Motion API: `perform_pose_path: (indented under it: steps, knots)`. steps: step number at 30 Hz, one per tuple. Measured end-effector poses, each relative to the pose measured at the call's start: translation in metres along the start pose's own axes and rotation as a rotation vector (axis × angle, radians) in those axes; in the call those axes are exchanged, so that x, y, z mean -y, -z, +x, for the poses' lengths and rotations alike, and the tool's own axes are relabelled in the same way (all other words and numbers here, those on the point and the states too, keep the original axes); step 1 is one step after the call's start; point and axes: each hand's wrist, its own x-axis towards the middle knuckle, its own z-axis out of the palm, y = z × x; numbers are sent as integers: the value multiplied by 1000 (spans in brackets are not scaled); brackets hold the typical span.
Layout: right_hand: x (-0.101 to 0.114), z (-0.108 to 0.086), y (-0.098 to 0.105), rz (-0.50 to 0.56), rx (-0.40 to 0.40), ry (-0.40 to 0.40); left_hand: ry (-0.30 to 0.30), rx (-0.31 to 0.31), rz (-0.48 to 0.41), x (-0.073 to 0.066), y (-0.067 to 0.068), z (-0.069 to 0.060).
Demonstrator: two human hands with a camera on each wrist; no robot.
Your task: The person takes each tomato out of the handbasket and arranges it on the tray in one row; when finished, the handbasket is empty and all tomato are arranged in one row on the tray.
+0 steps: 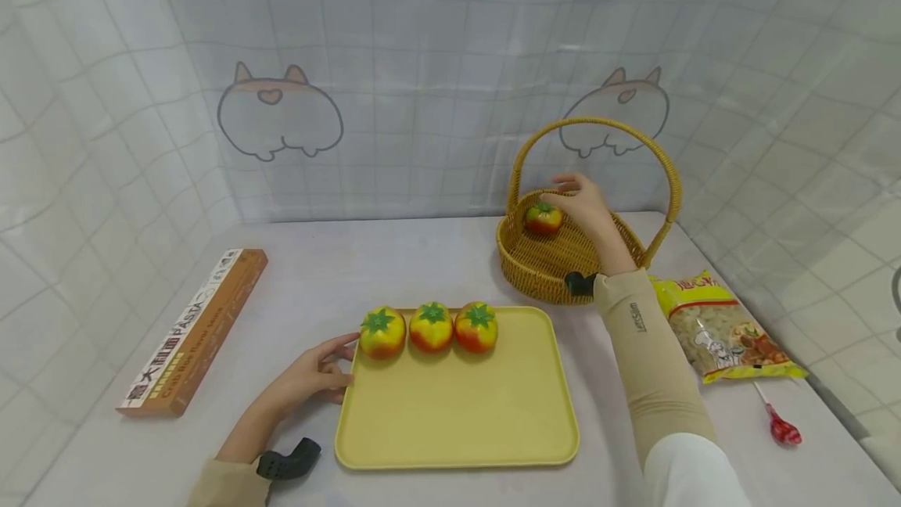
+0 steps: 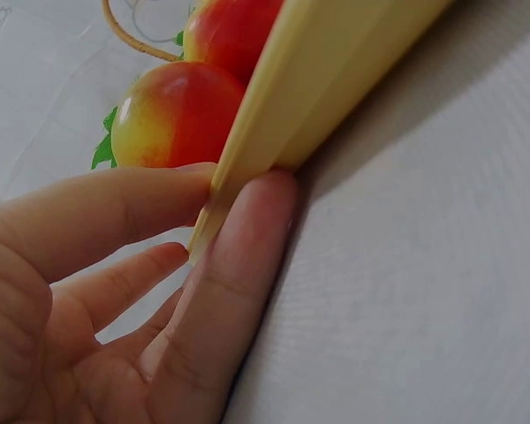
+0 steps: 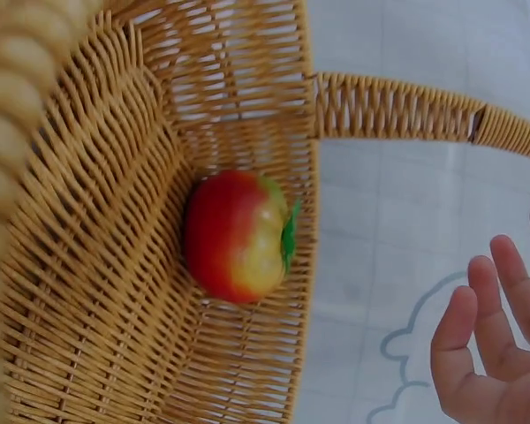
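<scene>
My left hand (image 1: 313, 372) pinches the left rim of a yellow tray (image 1: 464, 413), with thumb and fingertips on either side of the edge in the left wrist view. Three red-and-yellow tomatoes (image 1: 432, 328) with green leafy tops stand in a row along the tray's far side, the leftmost close to that hand. Over the wicker basket (image 1: 528, 276) at the back right hovers my right hand (image 1: 583, 206), fingers loosely bent and holding nothing. One more tomato (image 3: 238, 237) lies inside the basket against its wall, apart from the right hand's fingers in the right wrist view.
The basket's tall handle (image 1: 598, 122) arches above the right hand. Right of the basket lies a yellow pasta bag (image 1: 725, 327), with a red lollipop (image 1: 783, 427) in front. A long pasta box (image 1: 197, 331) lies at the left. A tile-patterned curtain (image 1: 422, 100) stands behind.
</scene>
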Motion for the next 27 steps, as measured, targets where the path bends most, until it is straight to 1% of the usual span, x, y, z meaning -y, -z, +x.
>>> perform_pose_path:
  steps: [4, 8, 10, 14, 18, 20, 22, 24, 27]
  knots:
    - [-5, 6, 1, 36, -66, 21, 5, 4, -12, 0, -1, -1]
    - [-12, 14, 1, 20, -151, 25, 11, 14, -21, 1, -4, -3]
    - [-15, 18, 0, 2, -196, 25, 7, 16, -21, 2, -5, -4]
    - [-20, 30, -2, 7, -271, 35, -9, 14, -17, 1, -5, -5]
    - [-25, 39, -3, 17, -325, 47, -18, 17, -24, 1, -5, -6]
    - [-28, 42, -4, 28, -333, 51, -12, 18, -28, 2, -5, -6]
    - [-32, 44, -6, 43, -317, 60, -5, 19, -31, 3, -6, -7]
    - [-37, 45, -9, 59, -284, 65, 0, 19, -33, 4, -6, -9]
    - [-45, 47, -13, 80, -223, 46, -5, 21, -41, 6, -7, -11]
